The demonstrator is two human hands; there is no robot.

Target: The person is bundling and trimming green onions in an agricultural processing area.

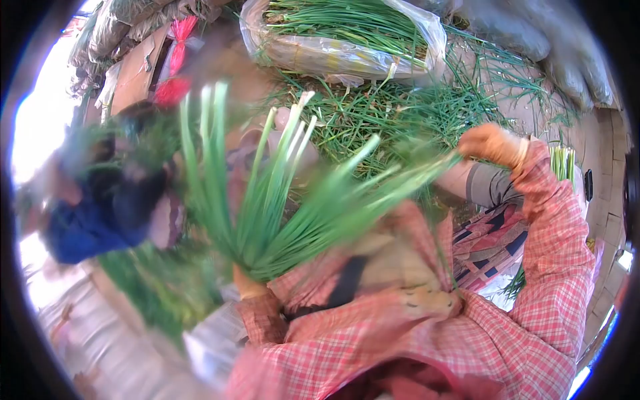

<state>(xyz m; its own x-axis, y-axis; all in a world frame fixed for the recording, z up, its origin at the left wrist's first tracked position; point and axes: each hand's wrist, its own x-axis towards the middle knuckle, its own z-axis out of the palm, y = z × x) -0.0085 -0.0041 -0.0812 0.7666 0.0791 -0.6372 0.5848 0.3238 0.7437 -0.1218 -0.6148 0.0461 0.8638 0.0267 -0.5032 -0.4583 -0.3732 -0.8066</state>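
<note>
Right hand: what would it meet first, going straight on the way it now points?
The right hand would most likely meet the fanned bunch of long green stalks first, already at its fingertips; blur leaves depth unclear.

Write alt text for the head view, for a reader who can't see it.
A person in a red-and-white checked shirt holds a fanned bunch of long green stalks with pale ends in the left hand; the outstretched right hand grips some. Beyond, loose green stalks litter the ground beside a clear plastic bag of more.
</note>
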